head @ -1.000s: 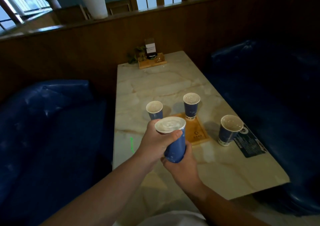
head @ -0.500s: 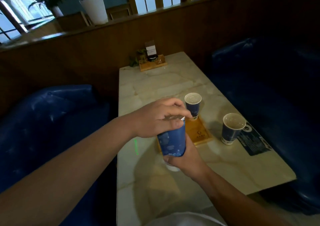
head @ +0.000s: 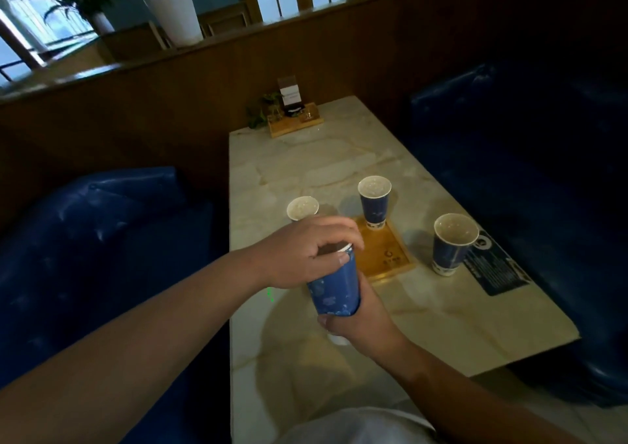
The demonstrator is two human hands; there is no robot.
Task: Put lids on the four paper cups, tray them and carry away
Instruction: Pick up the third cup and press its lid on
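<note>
A marble-patterned table [head: 306, 158] occupies the centre, with blue upholstered seats at 9 o'clock [head: 102, 239] and 3 o'clock [head: 526, 144]. A wooden stand [head: 295, 122] with a card holder [head: 289, 95] and a small plant [head: 263, 112] sits at the table's 12 o'clock end. A dark printed mat [head: 496, 270] lies flat near the 3 o'clock edge, and a white planter [head: 175, 13] stands on the ledge at 11 o'clock.

My left hand [head: 306, 251] arches palm-down, fingers curled over the top of a paper cup [head: 334, 290]. My right hand [head: 360, 321] grips it from below, both forearms extended inward.
</note>
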